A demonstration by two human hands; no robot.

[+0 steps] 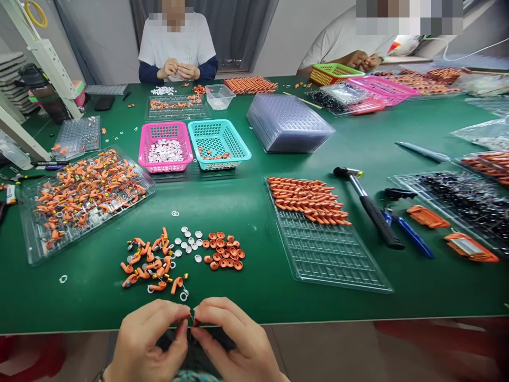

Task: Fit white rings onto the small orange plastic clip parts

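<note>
At the near edge of a green work table [254,212], a worker's left hand [149,339] and right hand [234,337] meet fingertip to fingertip, both pinched on a tiny orange part [190,317] held between them just off the table's rim; what exactly it is stays too small to tell. Just beyond the hands lie three loose heaps: curved orange pieces [153,262], small white discs [190,240] and orange rings [223,250]. To the right, a clear compartment tray [330,254] carries orange pieces [308,200] in its far rows only, the nearer rows bare, which suggests the job is perhaps a third done with plenty of loose stock left. A second tray [27,249] at left is heaped with more orange parts. A hammer [368,204] lies beside the tray, and two other people work at the far side
</note>
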